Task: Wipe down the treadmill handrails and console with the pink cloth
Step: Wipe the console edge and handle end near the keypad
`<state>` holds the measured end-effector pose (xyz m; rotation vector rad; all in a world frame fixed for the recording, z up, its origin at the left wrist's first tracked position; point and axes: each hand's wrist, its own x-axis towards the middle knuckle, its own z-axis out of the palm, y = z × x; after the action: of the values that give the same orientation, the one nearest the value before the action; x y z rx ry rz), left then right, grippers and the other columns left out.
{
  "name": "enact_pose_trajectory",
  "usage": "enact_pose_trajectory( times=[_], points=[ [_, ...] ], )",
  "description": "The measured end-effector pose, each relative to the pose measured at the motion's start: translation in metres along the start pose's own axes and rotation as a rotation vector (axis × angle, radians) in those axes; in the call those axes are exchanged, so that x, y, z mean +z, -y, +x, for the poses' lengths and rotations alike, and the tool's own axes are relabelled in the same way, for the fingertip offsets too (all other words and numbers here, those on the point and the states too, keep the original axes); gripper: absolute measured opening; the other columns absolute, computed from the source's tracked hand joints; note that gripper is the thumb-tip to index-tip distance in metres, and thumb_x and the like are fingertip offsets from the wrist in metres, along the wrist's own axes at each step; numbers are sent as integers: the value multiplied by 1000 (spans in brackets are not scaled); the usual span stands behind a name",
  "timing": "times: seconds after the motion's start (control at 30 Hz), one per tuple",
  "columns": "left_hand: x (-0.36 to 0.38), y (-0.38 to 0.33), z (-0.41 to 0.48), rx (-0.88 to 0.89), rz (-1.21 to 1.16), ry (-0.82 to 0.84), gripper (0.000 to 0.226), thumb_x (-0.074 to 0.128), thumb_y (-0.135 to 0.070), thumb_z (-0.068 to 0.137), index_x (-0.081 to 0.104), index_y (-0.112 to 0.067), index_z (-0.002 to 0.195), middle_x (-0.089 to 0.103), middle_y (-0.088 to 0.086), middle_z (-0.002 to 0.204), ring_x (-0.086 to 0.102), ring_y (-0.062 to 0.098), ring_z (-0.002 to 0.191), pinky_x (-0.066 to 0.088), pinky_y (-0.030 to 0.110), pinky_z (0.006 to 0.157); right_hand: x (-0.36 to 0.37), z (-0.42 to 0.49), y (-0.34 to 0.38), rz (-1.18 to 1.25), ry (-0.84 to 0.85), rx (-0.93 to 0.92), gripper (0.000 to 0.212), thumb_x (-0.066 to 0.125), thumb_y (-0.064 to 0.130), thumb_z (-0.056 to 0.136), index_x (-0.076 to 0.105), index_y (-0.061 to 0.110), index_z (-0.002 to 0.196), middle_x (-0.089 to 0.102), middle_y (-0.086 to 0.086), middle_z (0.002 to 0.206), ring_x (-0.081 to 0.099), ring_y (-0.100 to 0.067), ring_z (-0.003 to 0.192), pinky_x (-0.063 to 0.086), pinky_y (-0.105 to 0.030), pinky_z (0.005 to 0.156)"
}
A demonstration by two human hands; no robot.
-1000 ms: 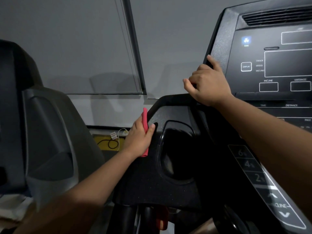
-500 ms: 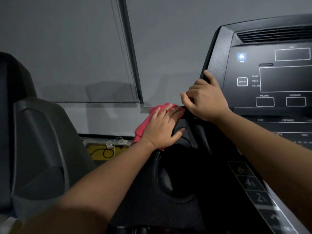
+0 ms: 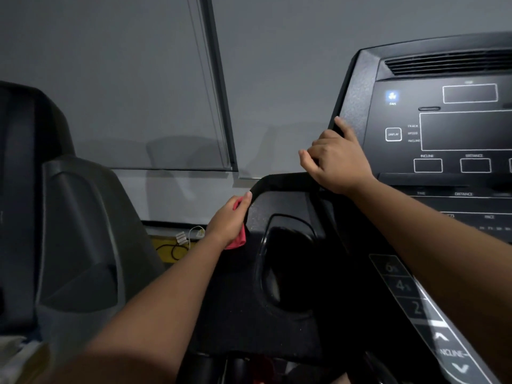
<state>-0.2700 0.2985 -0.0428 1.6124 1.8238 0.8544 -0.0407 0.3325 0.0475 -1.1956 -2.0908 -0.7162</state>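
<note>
A: Where is the pink cloth to be found?

B: It is bunched into a narrow fold and held in the left hand, whose fingers are curled round it. It is pressed against the rounded left edge of the console, on the low wing beside the cup holder. Only a thin strip of soft fabric is seen past the palm.

A: And the right hand?

B: It is clamped on the left rim of the upright display panel, with the fingers curled over the edge.

A: How are the surfaces made up?

B: The console frame is moulded in black, finely speckled plastic. The display face is smooth and glossy, marked with white outlined rectangles, and a slotted vent is set across the top. The cup holder is shaped as an oval recess with a shiny rim. A slanted button strip is printed with numbers and arrows.

A: What is seen to the left?

B: A neighbouring machine is cased in smooth, curved grey plastic. A flat pale blind is hung behind it, and looped cables are laid on a yellow surface below.
</note>
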Motion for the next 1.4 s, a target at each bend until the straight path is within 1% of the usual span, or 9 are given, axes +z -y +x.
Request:
enact_pose_trajectory(
  times=[0.17, 0.33, 0.43, 0.53, 0.63, 0.93, 1.17, 1.3, 1.4],
  points=[
    [10, -19, -3, 75, 148, -192, 50, 32, -63, 94, 58, -22, 106, 65, 2, 105, 59, 24, 103, 40, 31, 77, 3, 1, 1, -20, -38, 10, 57, 29, 39, 91, 62, 9, 56, 61, -2, 59, 58, -24, 79, 13, -37, 111],
    [29, -28, -15, 427, 331, -301, 80, 30, -71, 80, 41, -20, 141, 44, 5, 143, 40, 21, 132, 35, 36, 105, 3, 1, 2, -12, -46, 16, 56, 30, 38, 90, 62, 8, 55, 61, -2, 58, 58, -23, 79, 14, -36, 111],
    [22, -19, -14, 543, 220, -192, 72, 34, -64, 85, 34, -24, 145, 31, -1, 152, 29, 11, 138, 26, 31, 110, 3, 0, 0, 5, -43, 10, 57, 29, 38, 91, 61, 8, 55, 61, -2, 57, 58, -22, 78, 15, -36, 111],
    [4, -1, -5, 326, -155, -50, 63, 37, -59, 86, 36, -30, 141, 43, -11, 140, 39, 5, 130, 30, 26, 106, 2, 1, 0, 8, -48, 9, 57, 28, 38, 91, 61, 9, 55, 59, 0, 56, 57, -21, 77, 14, -35, 110],
    [0, 9, 4, 97, -120, 71, 63, 24, -75, 79, 42, -45, 131, 54, -16, 127, 51, 16, 123, 38, 41, 105, 2, 0, 0, 5, -46, 14, 57, 28, 38, 91, 60, 9, 54, 59, 0, 56, 57, -20, 77, 15, -35, 111],
    [19, -12, -18, 311, 321, -167, 62, 26, -61, 93, 15, -39, 150, 31, 3, 151, 35, 25, 135, 34, 43, 107, 5, 1, 0, -10, -82, 12, 54, 32, 38, 90, 58, 10, 52, 58, 0, 54, 57, -21, 74, 16, -35, 109],
    [27, -33, 0, 606, 543, -260, 60, 31, -56, 88, 40, -33, 142, 39, 9, 147, 41, 34, 131, 43, 49, 98, 8, 1, -2, -5, -100, 10, 53, 33, 37, 91, 56, 10, 51, 57, 0, 54, 58, -21, 74, 17, -35, 108],
    [16, -42, 13, 371, 278, -132, 51, 38, -64, 89, 40, -46, 137, 49, -8, 137, 52, 22, 119, 46, 37, 92, 9, 1, -3, -10, -102, 4, 52, 34, 36, 91, 56, 11, 51, 57, 0, 54, 57, -21, 73, 16, -34, 108],
    [12, -51, 13, 160, 48, -89, 30, 37, -54, 96, 56, -40, 115, 62, -15, 97, 58, 14, 93, 40, 29, 78, 8, 1, -4, -11, -94, 12, 52, 34, 35, 91, 56, 10, 51, 56, 1, 54, 56, -21, 73, 14, -33, 109]
  ],
)
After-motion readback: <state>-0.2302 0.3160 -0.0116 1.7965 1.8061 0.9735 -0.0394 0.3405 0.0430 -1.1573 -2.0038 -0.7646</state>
